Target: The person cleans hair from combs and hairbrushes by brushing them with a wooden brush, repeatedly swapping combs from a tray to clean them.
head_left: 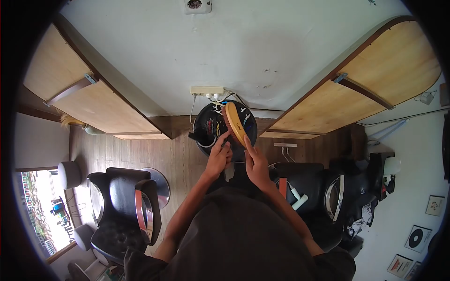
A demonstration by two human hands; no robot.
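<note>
A wooden brush with reddish-brown bristles is held up over a round black tray with clips and small tools in it. My right hand grips the brush by its lower end. Beside the bristles is my left hand, its index finger stretched up toward them and the other fingers curled. Whether those curled fingers hold anything is hard to make out; a greyish object shows just below them. On the tray's left edge sits a dark cup-like holder with a pale rim.
Black salon chairs stand left and right, the right one with a white hair dryer on it. A power strip with cables is on the wall ahead. Large wooden panels slant on both sides.
</note>
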